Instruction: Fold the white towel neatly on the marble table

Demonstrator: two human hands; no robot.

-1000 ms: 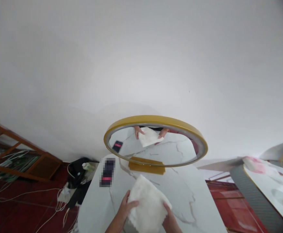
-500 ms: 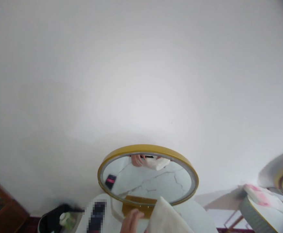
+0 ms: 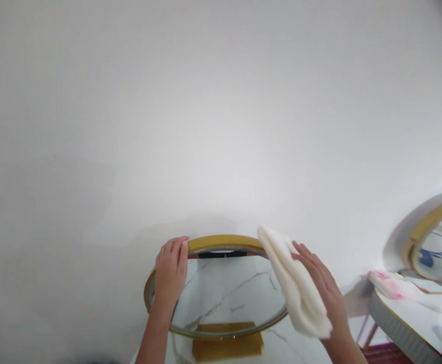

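A round mirror [image 3: 228,288] with a gold frame stands tilted on a gold base [image 3: 226,349]. My left hand [image 3: 171,268] is closed over the upper left of its frame, fingers hooked on the rim. My right hand [image 3: 321,283] has hold of a folded white cloth [image 3: 297,290] at the mirror's right side. The cloth overlaps the right part of the frame; whether it presses on the glass I cannot tell. Reflected in the glass is the veined white tabletop.
A white marble-patterned table [image 3: 281,349] bears the mirror, close to a plain white wall [image 3: 221,126]. To the right is a second table [image 3: 414,316] with a pink and white packet [image 3: 395,285] and another gold-framed mirror [image 3: 441,247].
Both hands have risen from the front of the table: the left now grips the mirror's frame, and the right has brought the cloth up to its right side. The view has shifted to the right.
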